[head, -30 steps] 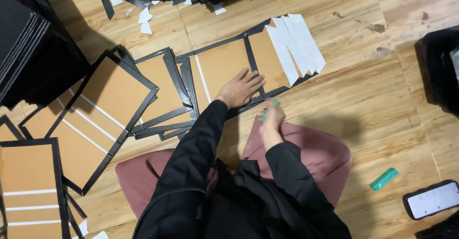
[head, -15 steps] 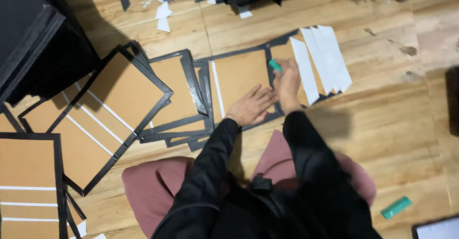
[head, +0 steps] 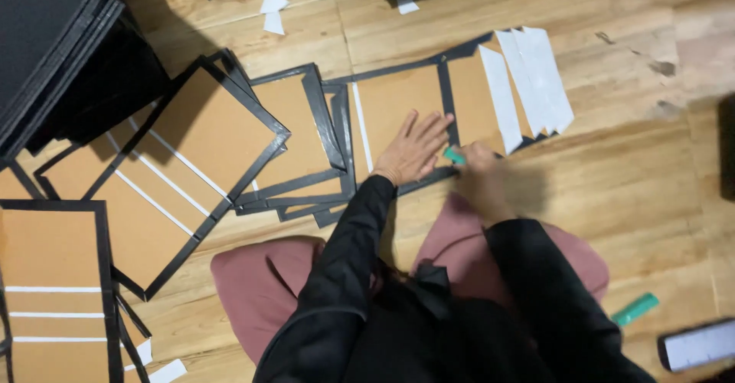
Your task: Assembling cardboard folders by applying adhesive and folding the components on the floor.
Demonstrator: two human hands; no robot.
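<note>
A: Where is the left hand (head: 412, 150)?

B: It lies flat and open, fingers spread, pressing on a brown cardboard sheet with black tape edges (head: 398, 111). That sheet is on the wooden floor (head: 635, 176), right in front of the person's knees.

A: And the right hand (head: 481, 170)?

B: It is closed around a small green tool (head: 455, 155), whose tip sits at the sheet's bottom edge, just beside the left fingers. The hand looks blurry.

A: What else is near?

B: White paper strips (head: 536, 76) lie on the next brown sheet to the right. More black-edged brown sheets (head: 191, 153) lie piled to the left. Another green tool (head: 635, 309) lies on the floor by a phone (head: 698, 345).
</note>
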